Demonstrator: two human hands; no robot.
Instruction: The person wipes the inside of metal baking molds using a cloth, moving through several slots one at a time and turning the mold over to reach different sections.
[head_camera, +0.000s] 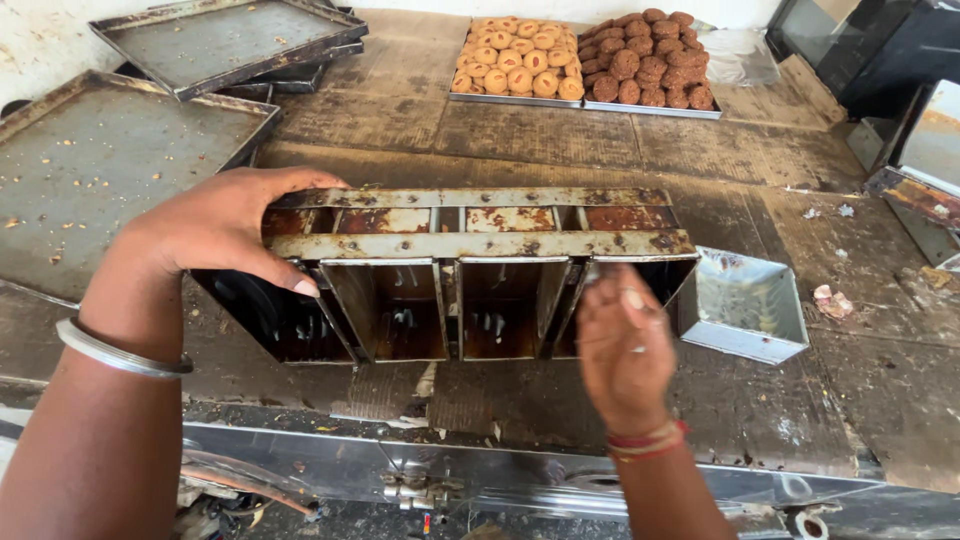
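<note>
On the worn wooden counter (560, 130) in front of me, I have a strapped set of dark bread tins (450, 290) tipped onto its side, open mouths facing me. My left hand (215, 225) is clamped over the top left corner of the frame, thumb pressed against the front rim and fingers (310, 180) curled over the back edge. My right hand (625, 345) sits at the rightmost tin's mouth, fingers drawn together; whether they pinch anything I cannot tell.

I judge I am steadying the set while working at the last tin. The next move calls for a firm left-hand hold so the frame does not roll, and care at the sharp metal rims.

A single shiny loaf tin (745, 305) lies just beside the set on the right. Empty baking trays (110, 150) are stacked at the left, crumbs scattered on them. Far across the counter stand a tray of pale round biscuits (520, 65) and a tray of brown biscuits (650, 60), touching each other.
</note>
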